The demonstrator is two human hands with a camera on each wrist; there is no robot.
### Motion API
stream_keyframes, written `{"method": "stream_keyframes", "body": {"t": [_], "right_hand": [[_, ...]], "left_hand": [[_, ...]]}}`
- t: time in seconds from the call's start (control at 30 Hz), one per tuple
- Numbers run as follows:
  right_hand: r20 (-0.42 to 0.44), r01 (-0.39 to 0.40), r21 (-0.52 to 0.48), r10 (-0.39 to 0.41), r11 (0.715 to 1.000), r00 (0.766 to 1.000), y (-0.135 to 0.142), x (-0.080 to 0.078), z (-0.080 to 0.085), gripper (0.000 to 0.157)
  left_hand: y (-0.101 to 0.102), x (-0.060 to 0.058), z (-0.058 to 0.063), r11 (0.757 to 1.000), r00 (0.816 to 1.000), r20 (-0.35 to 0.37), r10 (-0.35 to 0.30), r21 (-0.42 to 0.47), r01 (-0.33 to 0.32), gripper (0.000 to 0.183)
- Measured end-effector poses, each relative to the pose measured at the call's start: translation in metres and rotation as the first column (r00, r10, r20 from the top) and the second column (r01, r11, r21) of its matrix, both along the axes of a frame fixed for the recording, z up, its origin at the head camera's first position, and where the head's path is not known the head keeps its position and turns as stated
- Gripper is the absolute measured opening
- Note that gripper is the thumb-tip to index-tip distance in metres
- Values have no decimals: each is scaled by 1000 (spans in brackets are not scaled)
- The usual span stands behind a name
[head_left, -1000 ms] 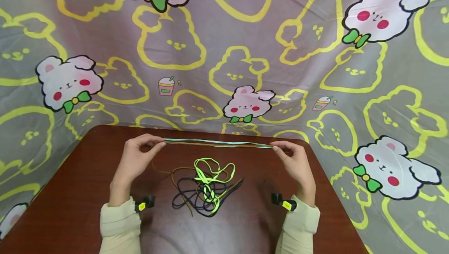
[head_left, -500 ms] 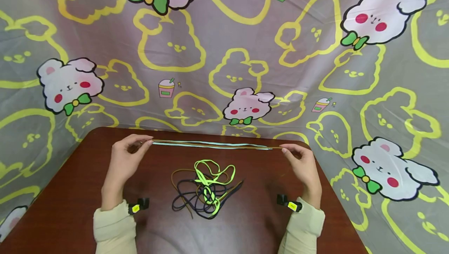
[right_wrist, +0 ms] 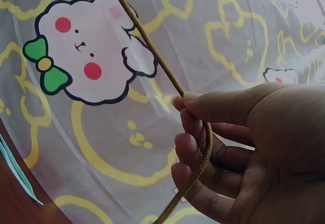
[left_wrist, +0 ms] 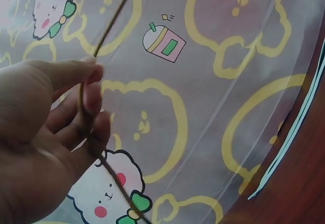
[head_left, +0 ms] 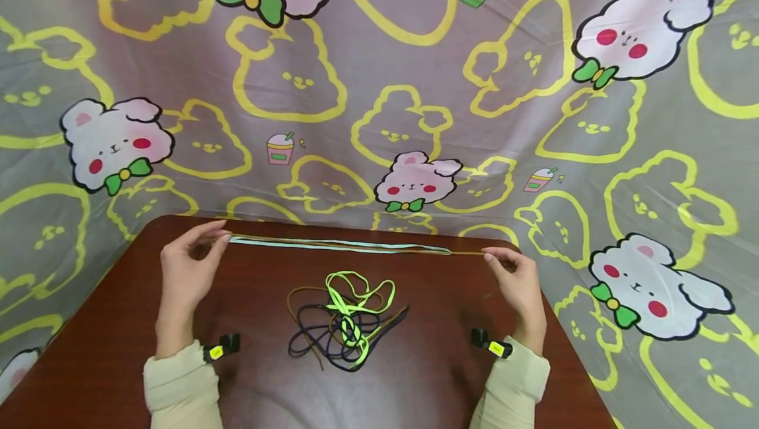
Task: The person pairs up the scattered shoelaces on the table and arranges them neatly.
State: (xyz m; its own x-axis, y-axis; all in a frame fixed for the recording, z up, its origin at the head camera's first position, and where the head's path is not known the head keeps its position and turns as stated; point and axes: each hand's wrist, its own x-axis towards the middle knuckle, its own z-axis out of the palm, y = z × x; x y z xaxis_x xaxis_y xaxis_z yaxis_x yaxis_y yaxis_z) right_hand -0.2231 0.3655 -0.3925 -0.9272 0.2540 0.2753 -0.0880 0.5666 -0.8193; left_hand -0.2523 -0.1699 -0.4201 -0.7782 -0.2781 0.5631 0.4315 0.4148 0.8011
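A brown cord (head_left: 468, 254) ran nearly straight between the two hands, raised above the far part of the desk (head_left: 101, 350). The left hand (head_left: 188, 263) pinched it between thumb and index fingertip, and in the left wrist view the cord carried on past the other, loosely bent fingers. The right hand (head_left: 518, 284) pinched it the same way, with a free length curving down across the fingers in the right wrist view.

Behind the cord, as the head view showed it, a mint-coloured lace (head_left: 279, 243) lay stretched out along the desk's far side. Nearer the person, well apart from both hands, sat a loose tangle: a neon yellow-green lace (head_left: 333, 296), dark navy cord (head_left: 388, 327) and some brown strands (head_left: 317, 355).

Both wrists had pale rolled sleeves (head_left: 180, 376) and small black devices (head_left: 222, 348) with yellow labels. Beyond the desk hung a grey fabric backdrop (head_left: 415, 53) printed with white bunny heads and yellow outlines.
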Motion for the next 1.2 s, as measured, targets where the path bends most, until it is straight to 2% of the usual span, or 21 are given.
{"method": "stream_keyframes", "body": {"t": [0.13,0.3,0.47,0.6,0.73,0.9,1.03,1.2], "right_hand": [[-5,34,26,-33,999,999,5,-1,-9,22],[-5,80,45,-80,996,997,9,0,-14,23],[-22,90,22,-90,996,996,13,-4,-17,23],[-29,102,3,-102,995,994,15,-6,-18,22],[-22,113,9,-113,994,993,16,-6,-20,23],[0,129,35,-129,991,992,19,-7,-23,25],[6,138,53,-138,989,990,24,-10,-24,25],[15,159,109,-162,981,987,37,-13,-24,25]], "left_hand": [[-2,-1,-3,996,998,20,65,55,-66,22],[-6,-1,-5,993,997,12,74,90,-74,16],[-11,-4,-6,987,993,-18,115,115,-112,20],[-15,-4,-9,965,980,28,195,175,-197,18],[-22,-1,-12,943,959,75,272,180,-281,24],[-36,0,-15,949,952,79,296,94,-302,22],[-49,-7,-14,965,964,52,261,-46,-258,19],[-62,-16,-10,963,979,-7,205,-175,-203,20]]}}
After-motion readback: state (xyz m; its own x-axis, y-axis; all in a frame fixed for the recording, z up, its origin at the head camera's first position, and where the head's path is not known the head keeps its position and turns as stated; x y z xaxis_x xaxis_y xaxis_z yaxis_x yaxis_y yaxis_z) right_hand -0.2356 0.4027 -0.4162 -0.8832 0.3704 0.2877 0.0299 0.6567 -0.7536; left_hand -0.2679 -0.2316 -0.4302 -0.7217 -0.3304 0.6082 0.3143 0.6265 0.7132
